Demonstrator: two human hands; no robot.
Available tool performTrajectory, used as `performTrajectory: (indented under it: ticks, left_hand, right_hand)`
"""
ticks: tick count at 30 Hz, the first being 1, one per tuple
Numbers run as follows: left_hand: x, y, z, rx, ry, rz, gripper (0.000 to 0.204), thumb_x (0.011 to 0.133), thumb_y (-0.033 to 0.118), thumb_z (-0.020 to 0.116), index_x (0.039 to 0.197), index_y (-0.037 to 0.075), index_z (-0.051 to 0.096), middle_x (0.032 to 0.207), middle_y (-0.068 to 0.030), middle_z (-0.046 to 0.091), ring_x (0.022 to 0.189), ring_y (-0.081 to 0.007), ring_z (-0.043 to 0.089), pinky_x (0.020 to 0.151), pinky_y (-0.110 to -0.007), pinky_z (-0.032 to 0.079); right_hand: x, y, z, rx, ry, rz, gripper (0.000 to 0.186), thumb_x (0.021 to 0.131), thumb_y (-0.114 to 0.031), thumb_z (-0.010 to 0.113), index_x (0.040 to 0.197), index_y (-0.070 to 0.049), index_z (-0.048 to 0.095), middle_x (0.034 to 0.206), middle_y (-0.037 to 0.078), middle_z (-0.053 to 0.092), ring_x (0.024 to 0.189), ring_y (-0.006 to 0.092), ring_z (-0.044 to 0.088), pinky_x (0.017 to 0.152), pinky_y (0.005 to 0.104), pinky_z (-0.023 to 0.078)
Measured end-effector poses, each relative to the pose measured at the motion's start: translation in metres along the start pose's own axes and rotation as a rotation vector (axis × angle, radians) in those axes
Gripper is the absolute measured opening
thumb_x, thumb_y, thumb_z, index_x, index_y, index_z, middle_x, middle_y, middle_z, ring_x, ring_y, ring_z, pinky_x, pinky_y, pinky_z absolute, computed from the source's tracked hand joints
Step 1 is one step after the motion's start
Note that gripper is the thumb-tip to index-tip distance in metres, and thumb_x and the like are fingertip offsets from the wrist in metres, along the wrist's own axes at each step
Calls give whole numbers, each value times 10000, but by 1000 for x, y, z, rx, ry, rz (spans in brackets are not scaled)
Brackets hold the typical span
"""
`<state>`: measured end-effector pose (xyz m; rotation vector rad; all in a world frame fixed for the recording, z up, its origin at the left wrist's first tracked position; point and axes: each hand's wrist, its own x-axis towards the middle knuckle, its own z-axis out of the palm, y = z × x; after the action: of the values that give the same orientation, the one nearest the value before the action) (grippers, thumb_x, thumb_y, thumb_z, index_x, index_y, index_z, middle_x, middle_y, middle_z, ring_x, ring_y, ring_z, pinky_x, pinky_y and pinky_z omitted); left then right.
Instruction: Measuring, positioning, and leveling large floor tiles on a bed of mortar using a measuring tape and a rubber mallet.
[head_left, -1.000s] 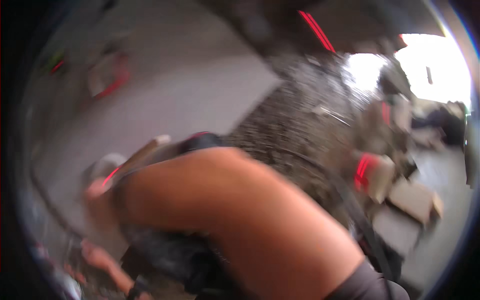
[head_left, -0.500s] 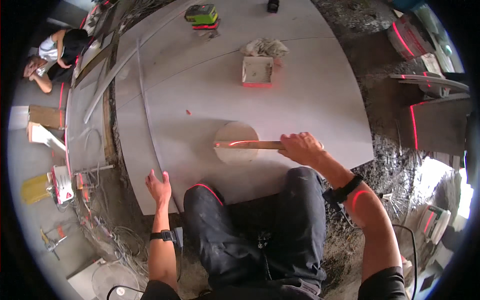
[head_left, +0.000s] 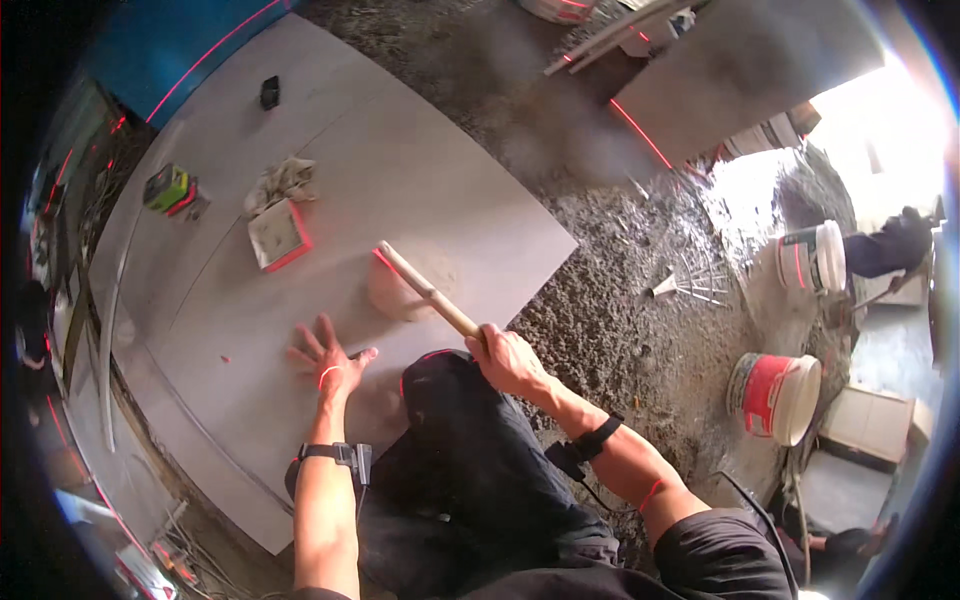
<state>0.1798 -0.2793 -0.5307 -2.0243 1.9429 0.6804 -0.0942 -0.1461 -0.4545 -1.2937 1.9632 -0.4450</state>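
Note:
My right hand (head_left: 512,362) is closed round the wooden handle of a mallet (head_left: 448,308). Its broad, round, pale head lies at or just over the surface of a large grey slab (head_left: 340,200), blurred, so contact cannot be told. The handle runs up and left across that head. With fingers spread, my left hand (head_left: 335,365) rests on or just above the slab, left of the mallet. A red laser line crosses the back of this hand.
A shallow white box (head_left: 280,236), a crumpled cloth (head_left: 280,185), a green laser level (head_left: 170,188) and a small black object (head_left: 270,93) sit on the slab. Rough wet mortar (head_left: 600,290) borders it. At right are buckets (head_left: 775,398) and another person's dark-clothed arm (head_left: 890,245).
The view has swung toward the right, bringing buckets into sight. My left hand has moved from the slab's left part to near the mallet. My right hand keeps its hold on the handle.

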Motion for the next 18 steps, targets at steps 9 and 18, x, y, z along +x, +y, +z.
performTrajectory:
  ticks: [9, 18]
  left_hand:
    - [-4, 19, -3, 34, -22, -82, 1245, 704, 560, 844, 1618, 312, 35, 1673, -160, -117, 1480, -566, -69, 1044, -819, 209]
    - [1, 16, 0, -93, 14, -73, 1233, 698, 470, 875, 1617, 321, 68, 1675, -162, -109, 1478, -559, -115, 1012, -862, 142]
  right_hand:
    - [1, 27, -1, -97, -56, 111, 366, 1013, -330, 532, 929, 26, 513, 680, 264, 633, 632, 438, 658, 538, 520, 506]
    - [-18, 34, -14, -14, 65, 27, 371, 996, -349, 566, 946, 10, 485, 774, 252, 647, 634, 458, 647, 559, 530, 525]
